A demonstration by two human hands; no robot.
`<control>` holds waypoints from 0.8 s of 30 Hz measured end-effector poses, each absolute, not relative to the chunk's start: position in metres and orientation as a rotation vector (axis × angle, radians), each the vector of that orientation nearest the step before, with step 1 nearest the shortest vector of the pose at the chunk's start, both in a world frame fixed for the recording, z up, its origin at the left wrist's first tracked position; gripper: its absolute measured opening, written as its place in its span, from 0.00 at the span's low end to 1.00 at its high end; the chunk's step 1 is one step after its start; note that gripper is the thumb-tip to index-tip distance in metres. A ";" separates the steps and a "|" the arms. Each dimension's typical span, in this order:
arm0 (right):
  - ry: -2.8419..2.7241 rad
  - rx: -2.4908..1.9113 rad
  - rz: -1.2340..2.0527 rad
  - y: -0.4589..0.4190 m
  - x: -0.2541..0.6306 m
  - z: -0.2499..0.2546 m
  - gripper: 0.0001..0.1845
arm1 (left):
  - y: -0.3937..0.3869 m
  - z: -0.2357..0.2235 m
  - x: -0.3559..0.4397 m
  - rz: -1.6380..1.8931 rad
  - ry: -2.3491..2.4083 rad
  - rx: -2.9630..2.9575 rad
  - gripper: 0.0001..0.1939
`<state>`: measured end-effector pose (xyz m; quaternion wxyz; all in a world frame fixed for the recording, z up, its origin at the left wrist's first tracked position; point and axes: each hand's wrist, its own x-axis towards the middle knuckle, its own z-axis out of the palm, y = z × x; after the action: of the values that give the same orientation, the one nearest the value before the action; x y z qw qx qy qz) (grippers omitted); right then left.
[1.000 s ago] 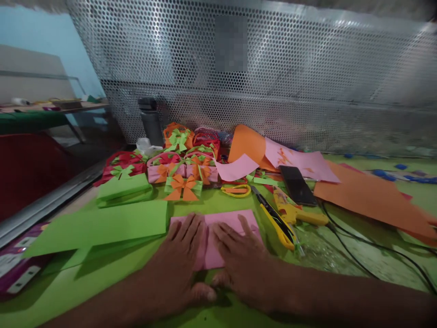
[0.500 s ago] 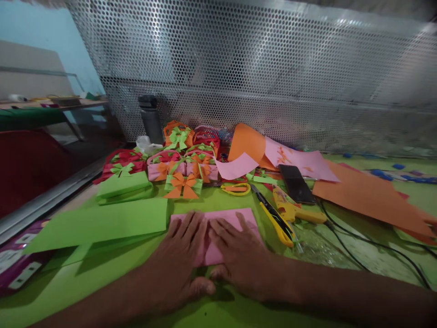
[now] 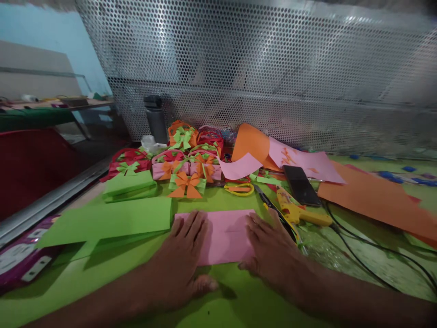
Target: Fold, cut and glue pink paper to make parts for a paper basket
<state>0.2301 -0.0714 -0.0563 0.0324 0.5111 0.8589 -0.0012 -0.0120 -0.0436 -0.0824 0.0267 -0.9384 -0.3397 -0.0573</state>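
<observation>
A folded piece of pink paper (image 3: pixel 225 237) lies flat on the green tabletop in front of me. My left hand (image 3: pixel 186 250) presses on its left end, fingers stretched out and thumb spread toward me. At the right end rests my right hand (image 3: pixel 269 246), open, its fingers on the paper's edge. Just beyond the right fingertips is a yellow and black box cutter (image 3: pixel 276 209), partly covered by that hand. Folded green paper (image 3: pixel 119 218) lies close to the left of the pink piece.
Small paper bags with bows (image 3: pixel 186 184) stand grouped behind the paper, near a dark bottle (image 3: pixel 156 120). To the right are yellow-handled scissors (image 3: pixel 239 189), a yellow glue gun (image 3: pixel 300 212) with a black cord, a phone (image 3: pixel 301 184) and orange sheets (image 3: pixel 375 196). A perforated metal panel (image 3: pixel 259 82) rises behind.
My right hand has slid right across the pink paper, from its middle to its right end. My left hand stays on the left end. The view has shifted slightly.
</observation>
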 end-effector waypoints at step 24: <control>2.874 1.301 -0.302 -0.067 0.200 -0.039 0.35 | -0.046 -0.103 -0.016 -0.286 -1.033 -2.723 0.55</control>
<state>0.2005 -0.0667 -0.0391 -0.0138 0.4104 0.9068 -0.0953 -0.0160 -0.0458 -0.1032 0.1076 -0.9251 -0.3510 -0.0971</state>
